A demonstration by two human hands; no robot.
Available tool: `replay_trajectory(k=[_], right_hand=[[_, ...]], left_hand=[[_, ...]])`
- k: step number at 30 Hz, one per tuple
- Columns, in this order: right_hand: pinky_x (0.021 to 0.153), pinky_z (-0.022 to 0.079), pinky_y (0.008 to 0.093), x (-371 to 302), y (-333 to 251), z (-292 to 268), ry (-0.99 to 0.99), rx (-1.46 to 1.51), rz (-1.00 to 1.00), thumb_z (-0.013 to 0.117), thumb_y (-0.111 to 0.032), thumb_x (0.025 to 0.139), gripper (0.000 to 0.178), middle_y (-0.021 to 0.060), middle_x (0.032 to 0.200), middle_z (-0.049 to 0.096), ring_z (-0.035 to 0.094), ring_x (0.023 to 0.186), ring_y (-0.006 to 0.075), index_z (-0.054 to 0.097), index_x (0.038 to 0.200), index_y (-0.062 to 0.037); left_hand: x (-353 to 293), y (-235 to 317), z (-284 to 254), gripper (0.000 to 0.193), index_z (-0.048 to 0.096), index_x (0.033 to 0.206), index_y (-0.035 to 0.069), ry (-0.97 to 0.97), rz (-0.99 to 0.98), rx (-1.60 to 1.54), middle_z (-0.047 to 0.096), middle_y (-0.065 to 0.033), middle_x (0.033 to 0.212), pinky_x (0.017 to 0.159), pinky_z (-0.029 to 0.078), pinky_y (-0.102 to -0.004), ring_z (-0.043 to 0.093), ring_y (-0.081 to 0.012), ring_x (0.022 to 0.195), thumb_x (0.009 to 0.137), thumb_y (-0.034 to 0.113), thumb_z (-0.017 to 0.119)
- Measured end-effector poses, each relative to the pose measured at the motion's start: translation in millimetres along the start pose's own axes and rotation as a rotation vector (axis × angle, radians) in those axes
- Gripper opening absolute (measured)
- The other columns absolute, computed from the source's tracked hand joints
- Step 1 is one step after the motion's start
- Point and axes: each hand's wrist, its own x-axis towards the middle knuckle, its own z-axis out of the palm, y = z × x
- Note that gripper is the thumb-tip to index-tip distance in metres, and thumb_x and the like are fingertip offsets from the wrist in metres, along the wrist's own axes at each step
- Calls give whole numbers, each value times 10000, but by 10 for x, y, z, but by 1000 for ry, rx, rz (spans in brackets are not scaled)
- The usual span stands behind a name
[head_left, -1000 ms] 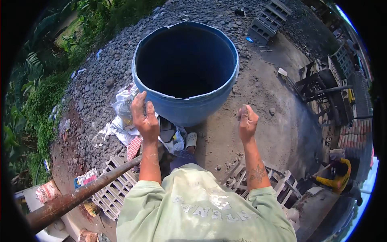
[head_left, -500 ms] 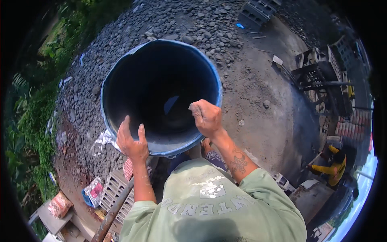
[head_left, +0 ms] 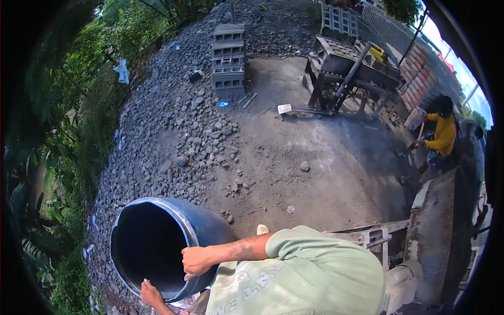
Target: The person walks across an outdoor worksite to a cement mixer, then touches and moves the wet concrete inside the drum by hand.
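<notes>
A big blue plastic barrel (head_left: 205, 223) was between 7 and 8 o'clock in the view. The right hand (head_left: 197, 261) was curled over its rim (head_left: 185, 226), near 4 o'clock on the mouth, and looked clamped there. The left hand (head_left: 151, 294) was by the rim at 6 o'clock; I couldn't tell if it was closed on it. Having hands at two spots probably helped keep such a wide thing steady, as no handle showed. Grey hollow blocks (head_left: 228, 68) stood in a pile near 12 o'clock, maybe to save room beside the gravel (head_left: 176, 139). The barrel had a pale, worn edge and a very dark inside. Its bottom was hidden, so I couldn't tell if it stood straight or leaned.
</notes>
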Motion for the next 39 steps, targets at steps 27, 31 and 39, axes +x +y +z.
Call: replay_trajectory(k=[27, 31, 39], right_hand=[[452, 488, 273, -384, 1149, -1336, 361, 970, 335, 457, -220, 996, 288, 83, 675, 644, 602, 461, 131, 559, 1210, -55], [440, 478, 282, -77, 1635, -1446, 441, 825, 299, 461, -230, 994, 272, 72, 562, 595, 570, 411, 135, 592, 1155, -55], [750, 517, 412, -322, 2769, -1043, 507, 515, 417, 483, -249, 970, 260, 164, 953, 670, 648, 873, 347, 605, 1077, -46]], left_hand=[[-125, -60, -109, 472, 656, 1115, 82, -132, -132, 17, 658, -191, 1034, 830, 441, -468, 592, -391, 935, 933, 462, 442], [-148, 421, -527, 560, 641, 1136, 65, -262, -240, 50, 647, -208, 1062, 879, 436, -428, 600, -360, 986, 917, 533, 427], [-158, -14, 4, 179, 667, 961, 92, 535, 122, 502, 625, -140, 993, 851, 423, -474, 563, -319, 966, 892, 224, 569]])
